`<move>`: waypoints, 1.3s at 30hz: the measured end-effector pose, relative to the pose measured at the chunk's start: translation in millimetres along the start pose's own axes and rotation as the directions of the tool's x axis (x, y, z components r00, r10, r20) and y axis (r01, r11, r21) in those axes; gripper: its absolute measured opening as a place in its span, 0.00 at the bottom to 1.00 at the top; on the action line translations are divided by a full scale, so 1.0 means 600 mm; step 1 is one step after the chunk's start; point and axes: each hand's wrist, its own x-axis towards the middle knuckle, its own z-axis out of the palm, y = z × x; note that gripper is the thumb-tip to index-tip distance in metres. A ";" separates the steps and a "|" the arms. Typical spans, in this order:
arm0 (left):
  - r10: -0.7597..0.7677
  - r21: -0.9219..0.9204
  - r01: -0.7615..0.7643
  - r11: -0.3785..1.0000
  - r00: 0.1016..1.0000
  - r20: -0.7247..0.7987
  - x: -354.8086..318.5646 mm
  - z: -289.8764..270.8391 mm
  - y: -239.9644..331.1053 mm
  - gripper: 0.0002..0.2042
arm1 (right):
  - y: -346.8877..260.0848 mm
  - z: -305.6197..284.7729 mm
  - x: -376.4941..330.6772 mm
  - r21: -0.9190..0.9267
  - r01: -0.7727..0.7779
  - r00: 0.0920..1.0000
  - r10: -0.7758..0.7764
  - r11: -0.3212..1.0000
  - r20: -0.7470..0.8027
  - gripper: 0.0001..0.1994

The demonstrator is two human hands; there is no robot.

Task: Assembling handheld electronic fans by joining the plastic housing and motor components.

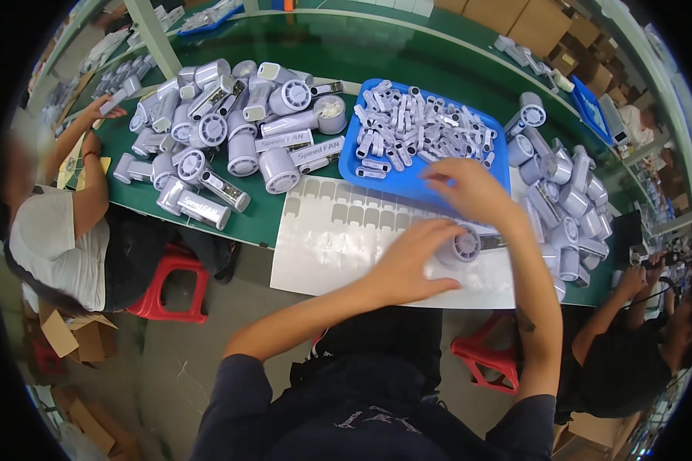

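My left hand (409, 261) cups the round head of a handheld fan (466, 246), thumb spread toward me and fingers along its far side. This fan lies on a white sheet with rows of grey peel-off labels (323, 253); its handle points right, partly behind my right forearm. Over the near edge of a blue tray (350, 163) hangs my right hand (469, 188), fingers apart and slightly bent, with nothing visible in them. Many small light-grey plastic parts (419, 127) fill the tray.
Piled handheld fans (242, 146) cover the green table (246, 207) at left, and more fans (569, 192) lie at right. Co-workers sit on both sides, one at left holding a part. Red stools (178, 284) stand below the table, and a metal post (152, 38) rises at far left.
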 end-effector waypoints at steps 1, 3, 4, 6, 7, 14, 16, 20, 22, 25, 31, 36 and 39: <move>0.004 0.007 -0.004 1.000 1.000 -0.006 0.012 0.024 -0.006 0.29 | -0.006 0.018 0.027 -0.013 0.030 0.999 -0.030 0.999 0.012 0.09; -0.030 0.026 0.029 0.999 0.999 0.033 0.028 0.064 -0.023 0.32 | 0.002 0.050 0.069 -0.135 0.106 0.994 -0.101 0.985 0.046 0.10; -0.018 0.026 0.017 1.000 0.999 0.044 0.029 0.067 -0.024 0.32 | 0.014 0.066 0.087 -0.132 0.137 0.987 -0.124 0.982 0.102 0.10; -0.058 -0.019 0.058 0.998 0.998 0.017 0.031 0.066 -0.024 0.28 | 0.023 0.089 0.116 -0.130 0.171 0.977 -0.152 0.977 0.149 0.10; -0.052 -0.014 0.052 0.999 0.998 0.024 0.025 0.061 -0.025 0.28 | 0.024 0.097 0.125 -0.182 0.165 0.976 -0.134 0.969 0.174 0.09; -0.051 0.109 0.039 0.993 0.992 0.116 -0.014 -0.035 -0.011 0.23 | 0.024 0.081 0.094 -0.171 0.176 0.975 -0.195 0.970 -0.103 0.07; -0.092 0.203 0.068 0.977 0.989 0.115 -0.010 -0.055 -0.001 0.24 | 0.014 0.058 0.051 0.025 0.254 0.919 -0.233 0.967 -0.317 0.08; -0.096 0.406 0.008 0.914 0.975 0.198 0.027 -0.057 0.014 0.24 | 0.003 0.034 -0.095 0.476 -0.048 0.931 0.212 0.878 -0.296 0.08; -0.167 0.422 0.038 0.906 0.947 0.273 0.047 -0.046 0.009 0.22 | 0.011 0.031 -0.160 0.515 -0.103 0.910 0.290 0.851 -0.297 0.09; -0.225 0.437 0.073 0.896 0.925 0.306 0.058 -0.026 -0.004 0.19 | 0.020 0.037 -0.220 0.454 -0.108 0.908 0.274 0.884 -0.317 0.11; -0.113 0.466 -0.045 0.884 0.945 0.306 0.070 -0.007 0.001 0.20 | 0.015 0.053 -0.219 0.229 -0.037 0.949 0.107 0.973 -0.298 0.12; -0.171 0.482 0.033 0.875 0.955 0.244 0.051 -0.015 0.010 0.19 | 0.022 0.075 -0.208 0.274 -0.007 0.944 0.097 0.962 -0.317 0.12; -0.160 0.424 0.049 0.904 0.960 0.230 0.041 -0.013 -0.004 0.18 | 0.024 0.081 -0.209 0.065 0.095 0.919 -0.062 0.993 -0.388 0.10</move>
